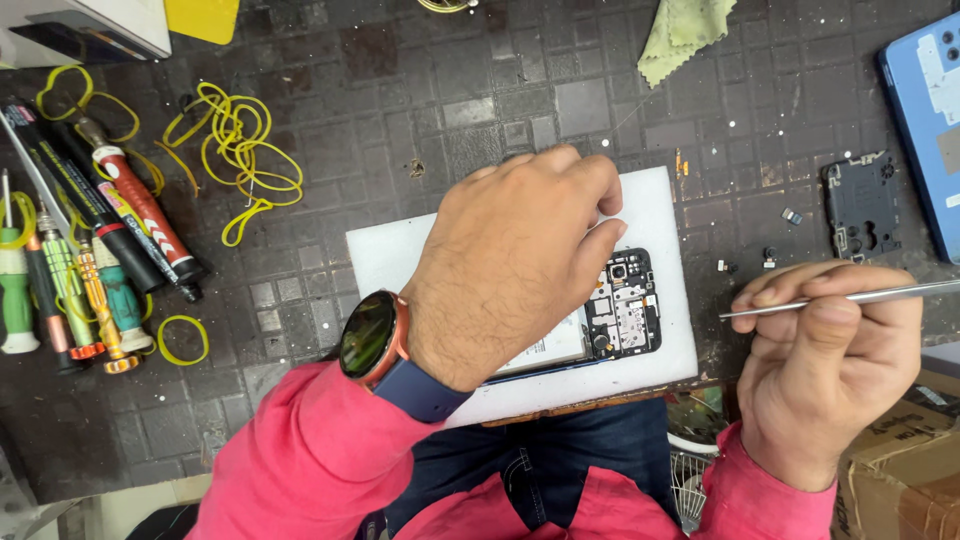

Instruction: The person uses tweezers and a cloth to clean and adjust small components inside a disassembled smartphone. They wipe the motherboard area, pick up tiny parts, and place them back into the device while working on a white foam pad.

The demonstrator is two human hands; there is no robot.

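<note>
The right hand [825, 365] is pinching a thin stiff metal rod [840, 298], right of the white foam pad [400, 255]. The left hand [515, 265] is pressing the opened, fragile black phone [625, 305] on that pad; hold its edges.

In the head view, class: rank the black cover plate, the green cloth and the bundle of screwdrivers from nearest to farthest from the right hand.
Measured from the right hand, whose grip holds a thin metal tool:
1. Black cover plate: just above the hand, on the right side of the mat.
2. Green cloth: at the top edge, right of centre.
3. Bundle of screwdrivers: far left side of the bench.
</note>
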